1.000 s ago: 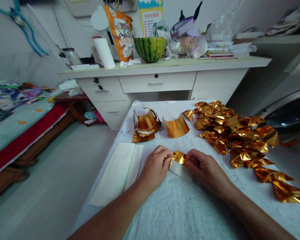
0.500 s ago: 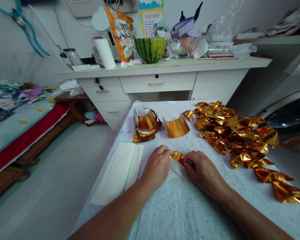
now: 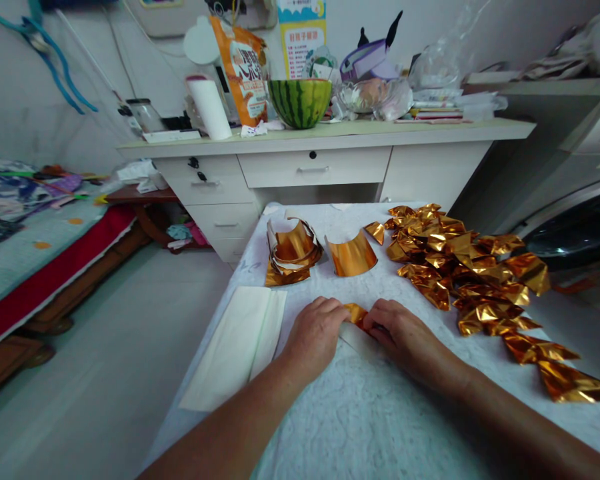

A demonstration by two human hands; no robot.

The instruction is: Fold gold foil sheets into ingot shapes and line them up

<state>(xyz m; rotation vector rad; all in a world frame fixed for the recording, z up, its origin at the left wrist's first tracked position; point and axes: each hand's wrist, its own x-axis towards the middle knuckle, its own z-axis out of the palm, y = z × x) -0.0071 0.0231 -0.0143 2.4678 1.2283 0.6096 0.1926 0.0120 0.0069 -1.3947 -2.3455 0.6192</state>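
Between my hands is a small piece of gold foil (image 3: 356,314) with a pale paper strip (image 3: 356,339) just below it. My left hand (image 3: 318,333) pinches the foil's left end. On the other end, the fingers of my right hand (image 3: 403,337) are closed, partly hiding the foil. Beyond them stands a curved gold foil sheet (image 3: 352,256). Left of that sheet sits a coil of gold and white strips (image 3: 294,250). A heap of twisted gold foil bows (image 3: 460,260) spreads over the right side. Folded white paper (image 3: 233,350) lies beside my left forearm.
A cloth-covered table (image 3: 330,427) carries the work. Behind it, a white desk (image 3: 315,167) holds half a watermelon (image 3: 300,103), an orange pouch (image 3: 245,73) and a paper roll (image 3: 209,107). A bed (image 3: 45,247) stands left, a washing machine (image 3: 580,220) right.
Both hands stay at the foil and have shifted only slightly, with the fingers curling lower over it. The camera view has moved a little.
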